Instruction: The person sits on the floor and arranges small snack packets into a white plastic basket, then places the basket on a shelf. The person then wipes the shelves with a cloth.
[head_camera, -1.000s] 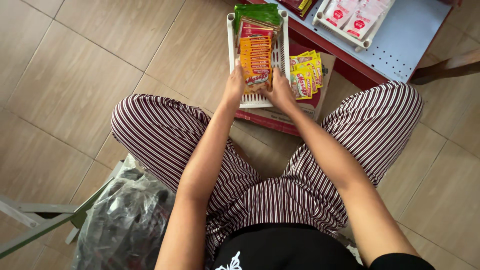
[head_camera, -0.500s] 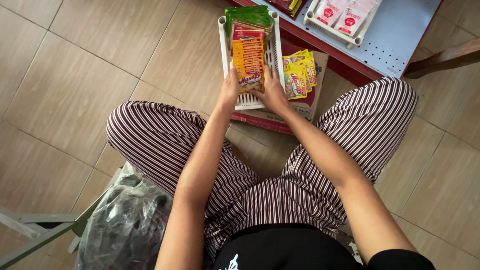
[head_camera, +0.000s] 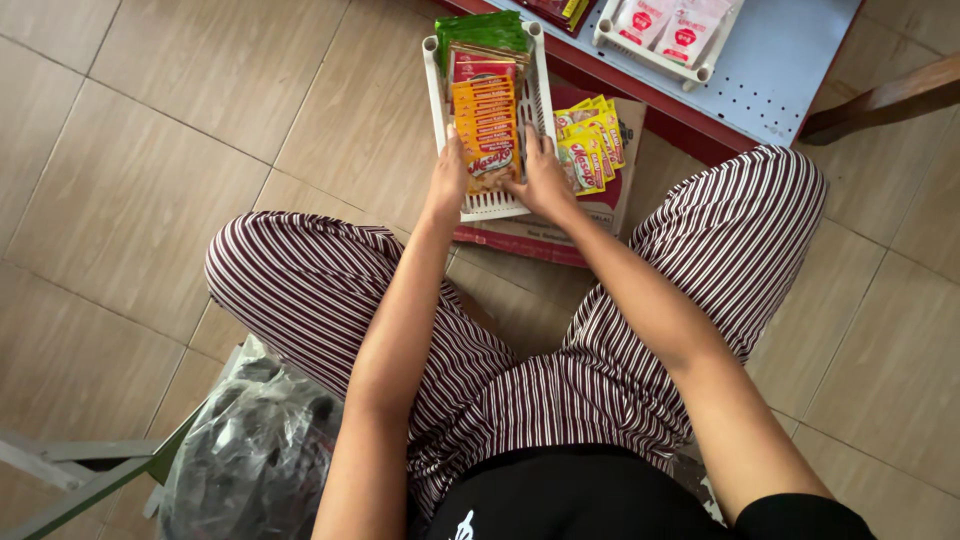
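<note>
Both my hands grip the near end of a white basket (head_camera: 487, 205) on the floor, left hand (head_camera: 447, 180) and right hand (head_camera: 545, 182), orange sachets (head_camera: 486, 125) stacked inside, yellow packets (head_camera: 590, 140) just beside it.

White slotted plastic basket (head_camera: 437, 110) — matt, ribbed. Orange sachets (head_camera: 487, 125) and yellow sachets (head_camera: 588, 145) of glossy foil-like film. Cardboard box (head_camera: 610, 205) under them, dull paper. Floor tiles (head_camera: 150, 150) smooth, faint sheen. Trousers (head_camera: 310, 290) — soft striped cloth. Black bag (head_camera: 250, 460), shiny crinkled plastic.
</note>
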